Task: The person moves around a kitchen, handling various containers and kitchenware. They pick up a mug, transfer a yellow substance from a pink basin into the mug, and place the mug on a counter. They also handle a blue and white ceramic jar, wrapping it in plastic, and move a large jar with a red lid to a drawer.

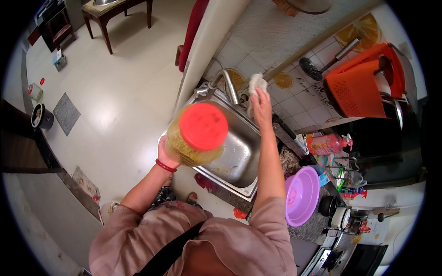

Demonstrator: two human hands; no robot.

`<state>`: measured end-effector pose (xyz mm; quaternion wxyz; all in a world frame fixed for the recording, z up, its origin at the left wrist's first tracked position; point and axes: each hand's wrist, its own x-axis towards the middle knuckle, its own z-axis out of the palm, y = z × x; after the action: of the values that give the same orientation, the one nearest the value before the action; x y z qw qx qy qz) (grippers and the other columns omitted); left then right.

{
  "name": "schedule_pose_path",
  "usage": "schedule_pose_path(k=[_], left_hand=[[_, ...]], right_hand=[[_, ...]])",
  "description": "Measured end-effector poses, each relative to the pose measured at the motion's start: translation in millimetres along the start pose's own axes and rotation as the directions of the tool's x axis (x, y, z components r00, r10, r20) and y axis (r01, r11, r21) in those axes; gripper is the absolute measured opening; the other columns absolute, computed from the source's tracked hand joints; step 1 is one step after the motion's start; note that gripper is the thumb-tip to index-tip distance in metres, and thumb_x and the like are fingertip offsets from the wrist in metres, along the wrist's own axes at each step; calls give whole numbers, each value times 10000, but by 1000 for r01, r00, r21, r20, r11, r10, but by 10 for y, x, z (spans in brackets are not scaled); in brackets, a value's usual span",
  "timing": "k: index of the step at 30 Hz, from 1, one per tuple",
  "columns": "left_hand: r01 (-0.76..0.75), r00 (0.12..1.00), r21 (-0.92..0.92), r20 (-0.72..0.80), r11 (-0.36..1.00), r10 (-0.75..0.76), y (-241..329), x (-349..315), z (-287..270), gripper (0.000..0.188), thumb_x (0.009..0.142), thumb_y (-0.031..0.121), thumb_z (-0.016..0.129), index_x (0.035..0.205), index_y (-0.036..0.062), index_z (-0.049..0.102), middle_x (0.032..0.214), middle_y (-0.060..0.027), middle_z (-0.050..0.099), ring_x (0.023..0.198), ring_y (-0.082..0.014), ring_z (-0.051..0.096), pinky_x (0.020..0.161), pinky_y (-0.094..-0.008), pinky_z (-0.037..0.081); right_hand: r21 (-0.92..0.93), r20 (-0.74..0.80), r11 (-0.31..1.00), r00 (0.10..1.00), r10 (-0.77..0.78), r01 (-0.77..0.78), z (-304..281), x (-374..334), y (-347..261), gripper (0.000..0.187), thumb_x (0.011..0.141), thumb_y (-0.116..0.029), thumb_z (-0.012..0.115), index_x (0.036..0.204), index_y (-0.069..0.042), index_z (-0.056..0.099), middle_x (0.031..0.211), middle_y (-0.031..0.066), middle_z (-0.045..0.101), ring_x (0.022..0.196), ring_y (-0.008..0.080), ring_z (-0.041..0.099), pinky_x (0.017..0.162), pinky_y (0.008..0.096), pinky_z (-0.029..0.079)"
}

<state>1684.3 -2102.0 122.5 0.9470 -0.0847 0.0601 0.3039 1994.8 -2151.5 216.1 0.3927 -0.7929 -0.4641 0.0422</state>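
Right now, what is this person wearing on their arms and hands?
Both hands are bare. The left hand has a red bangle at the wrist. Loose dusty-pink sleeves reach about the elbows, and a black strap crosses the top.

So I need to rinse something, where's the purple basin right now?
In the head view the purple basin sits on the counter at the person's right, just right of the steel sink.

Clear plastic jar [191, 142], red lid, yellowish contents, tilts at nine o'clock of the crumpled white cloth [256, 83].
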Motion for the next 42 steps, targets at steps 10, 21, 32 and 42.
schedule_pose_path(k=[10,21,32,42], left_hand=[[143,990,-20,3,990,-143,151,211,-116,439,817,281,383,1133,-2,499,1107,-151,560,1007,-282,536,923,-390,391],[420,907,42,-65,907,-417,-294,474,106,416,818,361,427,1092,69,541,1062,-118,582,981,-280,540,896,-437,397],[587,806,158,-213,794,-553,-396,560,374,388,856,354,426,1104,79,544,1093,-100,582,1004,-245,551,889,-418,419],[368,924,473,-283,801,-257,-617,732,1067,486,854,422,463,1003,-36,528,942,-137,613,846,-217,606,794,-348,467]], right_hand=[[191,-114,981,993,-3,25,58,-540,-504,399,860,-226,510,1196,-15,464,1256,153,433,1120,267,447,962,362,336],[962,212,112,942,259,-247,12,-1006,-397,531,880,-433,437,1206,-14,445,1152,124,537,1041,234,527,922,383,407],[895,396,-32,761,513,-444,213,-1471,-445,422,873,-337,474,1171,-39,469,1106,126,554,914,241,588,739,365,526],[951,284,-8,862,419,-310,47,-1400,-664,577,814,-507,483,1209,-88,440,1190,95,487,1103,245,459,920,427,403]])
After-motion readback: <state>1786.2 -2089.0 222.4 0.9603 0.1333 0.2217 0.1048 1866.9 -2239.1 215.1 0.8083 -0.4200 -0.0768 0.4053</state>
